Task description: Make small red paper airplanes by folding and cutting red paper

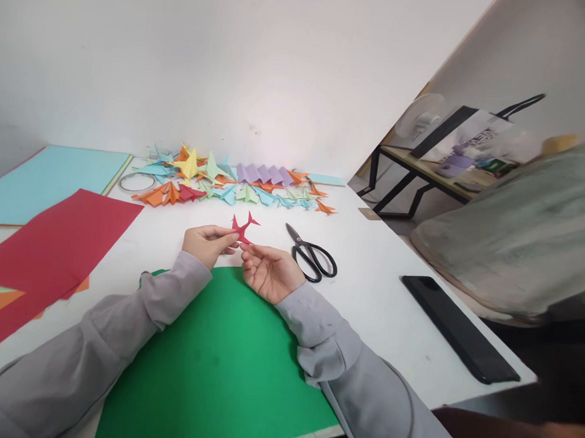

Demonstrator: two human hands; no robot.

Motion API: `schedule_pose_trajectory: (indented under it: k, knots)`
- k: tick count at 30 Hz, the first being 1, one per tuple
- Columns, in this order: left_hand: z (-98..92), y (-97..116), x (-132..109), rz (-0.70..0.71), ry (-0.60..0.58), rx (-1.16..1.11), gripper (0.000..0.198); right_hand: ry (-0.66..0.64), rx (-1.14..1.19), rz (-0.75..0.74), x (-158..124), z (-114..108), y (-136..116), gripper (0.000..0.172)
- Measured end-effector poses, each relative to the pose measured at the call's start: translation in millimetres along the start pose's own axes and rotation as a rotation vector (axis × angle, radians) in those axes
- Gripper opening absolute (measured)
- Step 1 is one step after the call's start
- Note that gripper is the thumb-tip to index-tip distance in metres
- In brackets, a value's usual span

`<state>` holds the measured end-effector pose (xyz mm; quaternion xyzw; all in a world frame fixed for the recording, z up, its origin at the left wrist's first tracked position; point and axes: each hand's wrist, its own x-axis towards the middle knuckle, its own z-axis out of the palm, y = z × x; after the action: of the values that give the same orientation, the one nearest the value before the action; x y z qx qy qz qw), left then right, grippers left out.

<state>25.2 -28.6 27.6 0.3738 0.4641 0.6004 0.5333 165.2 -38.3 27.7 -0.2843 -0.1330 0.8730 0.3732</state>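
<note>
a small red paper figure (244,230), thin and smooth with sharp prongs, is above the white table (371,311), pinched by the left hand's (209,243) thumb and fingers, while the right hand (271,272) is loosely open, palm up, fingertips beside it, contact unclear. a flat green sheet (212,360) covers the near edge, black scissors (314,255) lie by the right hand, and pointed paper pieces (227,193) crowd the far edge.

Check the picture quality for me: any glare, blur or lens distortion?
Head view: soft light, no harsh glare on the green sheet; head view, right side: the black phone looks stretched, the cloth smeared; head view, centre: scissors and red paper cutout look fairly crisp.
</note>
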Motion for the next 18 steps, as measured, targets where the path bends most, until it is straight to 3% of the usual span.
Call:
schedule_pose_trajectory:
  k: [18]
  knots:
    - [1.0,-0.1,-1.3,-0.024,0.01,-0.022,0.028,0.061,-0.141,-0.159,3.2,0.3,6.2,0.01]
